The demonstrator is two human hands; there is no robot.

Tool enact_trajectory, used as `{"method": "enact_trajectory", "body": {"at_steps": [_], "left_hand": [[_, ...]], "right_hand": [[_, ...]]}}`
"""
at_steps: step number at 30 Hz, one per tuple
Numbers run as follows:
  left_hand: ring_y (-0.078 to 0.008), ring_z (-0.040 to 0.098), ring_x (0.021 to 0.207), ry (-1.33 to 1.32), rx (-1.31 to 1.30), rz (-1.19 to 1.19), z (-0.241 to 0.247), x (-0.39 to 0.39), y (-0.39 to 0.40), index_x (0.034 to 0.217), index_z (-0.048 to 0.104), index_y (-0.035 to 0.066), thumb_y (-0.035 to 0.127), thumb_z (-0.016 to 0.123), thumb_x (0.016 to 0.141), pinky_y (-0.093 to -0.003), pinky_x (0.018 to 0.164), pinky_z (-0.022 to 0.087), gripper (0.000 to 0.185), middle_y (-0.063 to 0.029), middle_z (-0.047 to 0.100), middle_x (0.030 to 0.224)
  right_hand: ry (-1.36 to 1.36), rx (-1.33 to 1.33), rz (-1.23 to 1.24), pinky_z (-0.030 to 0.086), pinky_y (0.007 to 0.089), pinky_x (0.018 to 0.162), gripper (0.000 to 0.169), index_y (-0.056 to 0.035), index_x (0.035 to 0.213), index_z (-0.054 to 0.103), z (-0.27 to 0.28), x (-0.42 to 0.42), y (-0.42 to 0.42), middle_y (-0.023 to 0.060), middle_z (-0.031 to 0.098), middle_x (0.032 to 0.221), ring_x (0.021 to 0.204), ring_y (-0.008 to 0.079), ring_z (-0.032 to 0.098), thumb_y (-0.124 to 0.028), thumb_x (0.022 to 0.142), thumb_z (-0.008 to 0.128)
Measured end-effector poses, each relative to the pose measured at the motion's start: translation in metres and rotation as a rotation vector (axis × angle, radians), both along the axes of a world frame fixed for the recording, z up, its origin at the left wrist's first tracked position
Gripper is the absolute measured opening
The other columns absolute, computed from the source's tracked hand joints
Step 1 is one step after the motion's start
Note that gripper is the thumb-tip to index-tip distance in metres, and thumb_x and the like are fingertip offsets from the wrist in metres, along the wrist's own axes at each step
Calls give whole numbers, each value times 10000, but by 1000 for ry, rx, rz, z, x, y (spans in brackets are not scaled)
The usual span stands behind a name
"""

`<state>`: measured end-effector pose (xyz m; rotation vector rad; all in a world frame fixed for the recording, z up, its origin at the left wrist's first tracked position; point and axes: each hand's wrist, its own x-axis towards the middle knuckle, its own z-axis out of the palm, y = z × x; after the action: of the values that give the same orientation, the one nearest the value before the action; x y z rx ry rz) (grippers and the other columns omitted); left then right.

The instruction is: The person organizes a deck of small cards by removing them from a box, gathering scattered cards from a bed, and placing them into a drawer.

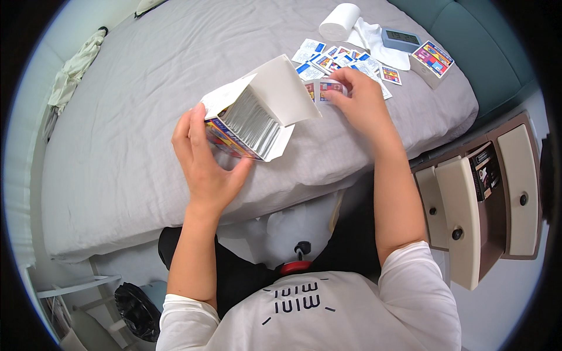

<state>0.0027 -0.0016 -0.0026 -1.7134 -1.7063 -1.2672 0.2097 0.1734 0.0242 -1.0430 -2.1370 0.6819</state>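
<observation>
My left hand grips a printed cardboard box, tilted above the bed with its white flaps spread. Thin packets stand tightly in a row inside it. To the right, my right hand pinches a small printed sachet between thumb and fingers, close to the box's raised lid. Another sachet shows beside it, partly behind the lid; whether the two are joined I cannot tell. Beyond my right hand lies a loose pile of sachets, some with blue-and-white backs up, others with colourful fronts up.
A bed with a grey sheet spreads before me. A white tissue roll, a digital clock and a second printed box stand behind the pile. At right is a nightstand with its drawer pulled out.
</observation>
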Motion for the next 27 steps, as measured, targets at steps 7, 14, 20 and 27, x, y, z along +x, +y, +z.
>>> {"method": "enact_trajectory", "body": {"at_steps": [7,14,20,27], "left_hand": [[-304,432,1160,0,-5,-2,1,1,1,1375,356,20,44,775,549,-382,904,440,927,-171,396,1300],[-318,403,1175,-14,-14,-27,1,2,1,1383,345,30,75,799,561,-397,933,407,940,-175,365,1303],[-317,412,1169,8,-16,-14,2,3,0,1381,349,32,64,801,561,-395,932,408,937,-174,365,1301],[-319,410,1184,-5,-25,-20,3,3,-1,1387,341,35,57,788,556,-395,943,407,944,-174,366,1308]], "right_hand": [[434,-403,112,430,215,540,144,-8,945,647,15,8,-1,15,633,759,631,49,532,-134,876,640],[842,-330,148,367,159,437,152,-2,989,652,30,7,-17,15,631,735,515,15,485,-115,889,632],[675,-313,384,322,143,384,149,-32,997,691,52,12,-49,6,631,720,460,-10,446,-106,876,643],[374,-491,488,344,153,380,156,-10,977,698,64,8,-64,6,617,674,460,7,481,-106,876,629]]}}
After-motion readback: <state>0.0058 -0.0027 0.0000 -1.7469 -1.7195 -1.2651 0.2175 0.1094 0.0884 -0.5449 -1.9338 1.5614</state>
